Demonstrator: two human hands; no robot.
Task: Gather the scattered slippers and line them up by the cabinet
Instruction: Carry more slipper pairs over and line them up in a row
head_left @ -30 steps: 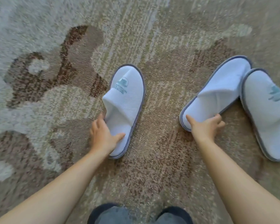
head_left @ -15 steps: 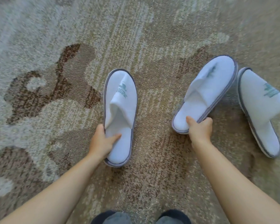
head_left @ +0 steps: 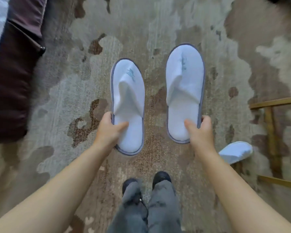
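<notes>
Third slipper (head_left: pixel 237 151) half hidden behind right forearm (head_left: pixel 225 174); logos blurred.

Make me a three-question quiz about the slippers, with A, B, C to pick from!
1. Where is the slipper nobody is holding?
A. On the carpet by the person's right arm
B. On the dark bedding
C. On the person's foot

2. How many white slippers can you see?
A. One
B. Three
C. Five

3. What are the hands doing?
A. Resting empty
B. Each holding one slipper by its heel end
C. Sharing one slipper

Answers:
1 A: the loose slipper lies on the carpet beside the right forearm.
2 B: the left slipper, the right slipper and the loose one.
3 B: the left hand grips one, the right hand the other.
</notes>
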